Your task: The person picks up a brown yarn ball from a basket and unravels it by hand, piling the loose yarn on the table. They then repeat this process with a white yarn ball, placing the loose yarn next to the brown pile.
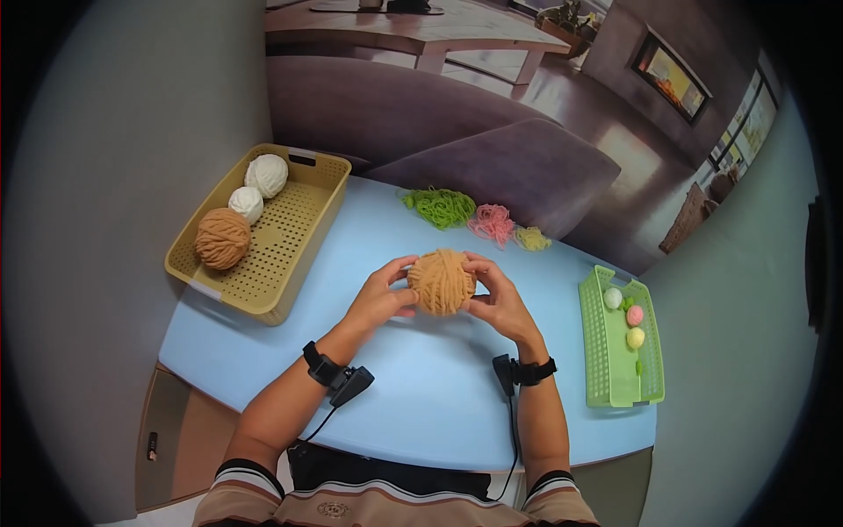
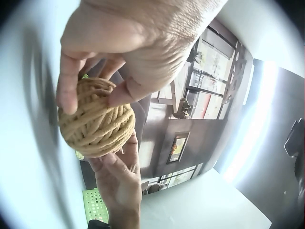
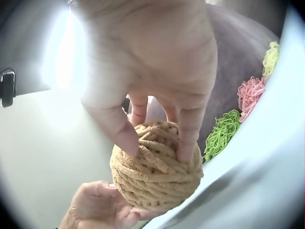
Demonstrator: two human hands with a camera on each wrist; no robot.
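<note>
A light tan ball of yarn (image 1: 442, 283) is held between both hands over the middle of the blue table (image 1: 413, 386). My left hand (image 1: 379, 299) grips its left side, thumb toward me and fingers behind. On the opposite side, my right hand (image 1: 500, 303) grips it with thumb and fingers bent round the strands. The left wrist view shows the yarn ball (image 2: 97, 119) above its shadow on the table. Thick wound strands cover the ball (image 3: 157, 167) in the right wrist view, where the left hand (image 3: 102, 205) supports it from the far end.
At the left stands a tan basket (image 1: 303, 255) holding a brown yarn ball (image 1: 223, 238) and two white ones. Loose green yarn (image 1: 443, 208), pink yarn (image 1: 493, 225) and yellow yarn (image 1: 532, 238) lie along the back. A green basket (image 1: 597, 351) with several small balls is at the right.
</note>
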